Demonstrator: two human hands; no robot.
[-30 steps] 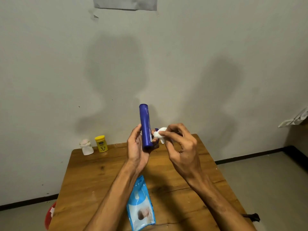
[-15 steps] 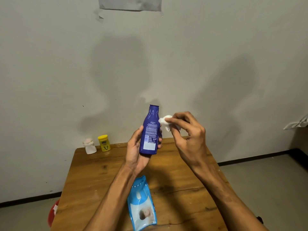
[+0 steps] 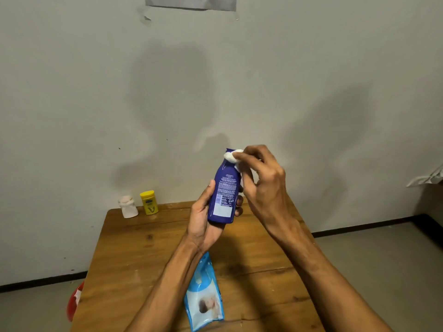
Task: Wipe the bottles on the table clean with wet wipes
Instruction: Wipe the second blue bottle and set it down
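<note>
My left hand [image 3: 202, 219] grips a dark blue bottle [image 3: 224, 195] by its lower half and holds it upright above the wooden table [image 3: 148, 250], its label side facing me. My right hand [image 3: 262, 178] pinches a bunched white wet wipe [image 3: 232, 157] and presses it against the bottle's neck at the top right. A small yellow bottle [image 3: 149, 202] and a small white bottle [image 3: 128, 206] stand at the table's far left corner, near the wall.
A light blue pack of wet wipes [image 3: 205, 298] lies on the table near its front edge, between my forearms. A red object [image 3: 74, 300] sits on the floor left of the table. The table stands against a grey wall.
The bottle turned from edge-on to label side facing me. My right hand moved the wipe up from the bottle's lower part to its neck and now touches it there.
</note>
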